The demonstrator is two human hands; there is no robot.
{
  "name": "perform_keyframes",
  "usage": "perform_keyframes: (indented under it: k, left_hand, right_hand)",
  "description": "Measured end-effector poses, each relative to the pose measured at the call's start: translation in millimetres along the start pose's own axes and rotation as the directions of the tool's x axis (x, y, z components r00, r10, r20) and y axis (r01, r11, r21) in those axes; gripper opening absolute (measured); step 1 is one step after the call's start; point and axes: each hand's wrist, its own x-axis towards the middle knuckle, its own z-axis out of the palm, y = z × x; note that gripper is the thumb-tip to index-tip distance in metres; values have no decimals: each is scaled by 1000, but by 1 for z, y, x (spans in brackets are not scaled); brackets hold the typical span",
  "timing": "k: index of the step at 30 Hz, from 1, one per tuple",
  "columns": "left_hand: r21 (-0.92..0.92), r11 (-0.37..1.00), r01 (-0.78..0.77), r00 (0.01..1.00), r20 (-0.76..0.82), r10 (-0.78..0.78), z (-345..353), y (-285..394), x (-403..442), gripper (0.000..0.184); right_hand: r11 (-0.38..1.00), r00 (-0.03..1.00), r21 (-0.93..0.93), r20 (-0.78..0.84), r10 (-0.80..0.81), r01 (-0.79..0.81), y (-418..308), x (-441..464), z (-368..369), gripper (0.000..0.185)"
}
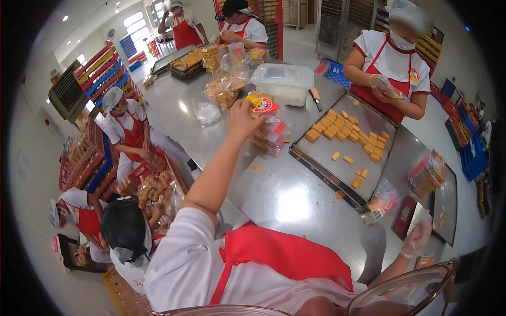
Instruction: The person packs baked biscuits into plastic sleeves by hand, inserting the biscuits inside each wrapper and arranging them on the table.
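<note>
My left hand (242, 122) reaches far across the steel table, its fingers closed around a clear pack of biscuits (261, 99) with a round red-and-yellow label. Just below it stand several more clear packs (270, 131) in a stack. My right hand (417, 239), in a clear glove, is at the lower right beside the pale plate (420, 219) of a red scale (404, 215). Its fingers look extended, and I see nothing held in them. A small pack (424, 262) lies below that hand.
A metal tray (327, 150) of loose biscuits lies in the middle of the table (247, 184). Behind the stack are a plastic tub (284, 79), an orange-handled knife (315, 98) and bagged biscuits (224, 89). A co-worker (390, 63) stands across the tray; others work at left and back.
</note>
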Motion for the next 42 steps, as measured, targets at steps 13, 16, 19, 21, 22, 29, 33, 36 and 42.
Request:
perform_keyframes:
  k: [13,16,19,21,22,29,33,36,42]
  left_hand:
    - [-681,504,-531,731,-67,679,-15,142,-141,34]
    - [-779,303,-549,452,29,892,-3,177,-177,39]
    - [-777,328,-537,335,160,928,13,198,-194,46]
    - [-791,382,-478,300,261,917,9,207,-191,54]
    - [-795,397,-458,293,287,912,9,204,-188,56]
    - [-674,605,-424,492,390,778,8,114,-171,44]
    - [-478,742,-470,692,322,646,-1,46,-164,31]
    - [-327,833,-447,823,214,526,-12,-2,-162,26]
    - [106,943,-316,949,41,314,-23,-74,-147,37]
  right_hand:
    - [-37,498,509,853,156,-860,-151,-10,41,65]
    - [-227,313,327,945,98,-917,-181,-12,43,75]
    - [-133,351,376,919,180,-917,-166,-22,49,75]
    - [-46,423,453,860,284,-890,-147,-17,41,74]
    - [15,468,495,812,349,-869,-138,-11,37,74]
    - [633,650,154,127,749,-759,-20,22,-38,63]
    - [470,464,-112,74,883,-876,12,16,-64,59]
    - [504,666,-605,-59,743,-616,22,8,-60,56]
    - [452,756,-711,-170,633,-538,25,11,-83,54]
